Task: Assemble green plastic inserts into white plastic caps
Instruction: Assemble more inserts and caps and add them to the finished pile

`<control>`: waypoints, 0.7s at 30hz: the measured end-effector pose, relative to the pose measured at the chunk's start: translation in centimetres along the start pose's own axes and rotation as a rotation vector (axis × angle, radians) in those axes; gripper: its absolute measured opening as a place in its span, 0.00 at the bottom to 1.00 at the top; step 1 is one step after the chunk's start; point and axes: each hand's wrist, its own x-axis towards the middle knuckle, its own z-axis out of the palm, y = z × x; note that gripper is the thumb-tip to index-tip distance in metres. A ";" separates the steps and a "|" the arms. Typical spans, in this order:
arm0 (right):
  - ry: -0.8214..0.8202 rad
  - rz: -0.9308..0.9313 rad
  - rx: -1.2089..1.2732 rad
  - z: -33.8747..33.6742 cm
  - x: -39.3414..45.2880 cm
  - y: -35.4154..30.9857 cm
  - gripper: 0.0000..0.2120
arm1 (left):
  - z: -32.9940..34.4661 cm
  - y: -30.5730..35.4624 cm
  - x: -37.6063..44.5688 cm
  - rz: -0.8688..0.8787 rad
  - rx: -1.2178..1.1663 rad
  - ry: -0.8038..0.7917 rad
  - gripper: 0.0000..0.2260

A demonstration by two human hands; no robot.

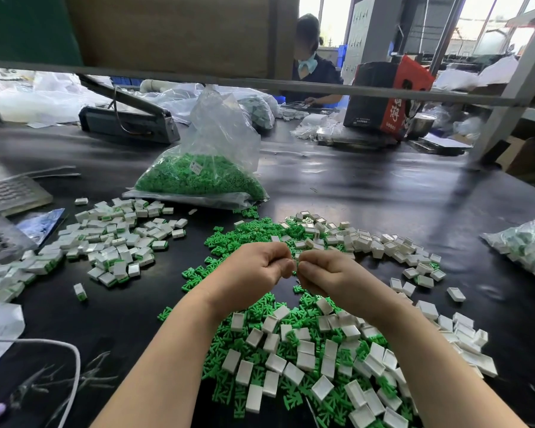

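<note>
A small white cap (296, 263) is pinched between the fingertips of both hands above a black worktable (383, 186), mostly hidden, so its long axis and facing cannot be told. The left hand (257, 273) and right hand (328, 278) meet thumb to thumb, fingers curled around the piece. Beneath the wrists lies a mixed heap of loose green inserts (229, 242) and empty white caps (294, 359), lying at every angle. To the left sits a pile of assembled caps (118, 242) showing green edges. Behind stands a clear bag of green inserts (204, 171). Another worker (312, 66) sits across the table.
</note>
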 end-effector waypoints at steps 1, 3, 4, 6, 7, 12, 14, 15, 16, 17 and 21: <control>-0.002 -0.006 -0.010 0.0 0.0 0.0 0.12 | 0.0 0.0 0.0 0.004 0.008 0.003 0.10; 0.001 -0.025 -0.042 -0.1 0.0 0.0 0.12 | -0.1 0.1 -0.1 0.009 0.017 0.008 0.10; 0.005 -0.038 -0.059 -0.1 -0.1 0.0 0.12 | -0.1 0.1 -0.2 0.015 0.020 0.012 0.10; 0.018 -0.060 -0.091 -0.1 -0.1 -0.1 0.13 | -0.2 0.2 -0.2 0.030 0.035 0.025 0.11; 0.024 -0.069 -0.106 -0.2 -0.1 -0.1 0.13 | -0.2 0.3 -0.3 0.035 0.041 0.030 0.11; 0.041 -0.105 -0.207 -0.1 -0.1 -0.2 0.17 | -0.3 0.5 -0.3 0.043 0.105 0.025 0.10; 0.033 -0.103 -0.239 -0.1 -0.1 -0.1 0.18 | -0.3 0.4 -0.3 0.039 0.135 0.015 0.10; 0.027 -0.102 -0.253 -0.1 -0.1 -0.1 0.18 | -0.2 0.4 -0.3 0.036 0.152 0.009 0.10; 0.023 -0.101 -0.261 0.0 -0.1 -0.1 0.18 | -0.2 0.3 -0.2 0.032 0.162 0.003 0.10; 0.019 -0.100 -0.260 0.0 -0.2 -0.1 0.17 | -0.2 0.3 -0.2 0.028 0.167 -0.001 0.11; 0.004 -0.095 -0.237 -0.1 -0.2 0.0 0.16 | -0.4 0.2 -0.3 0.021 0.174 -0.011 0.11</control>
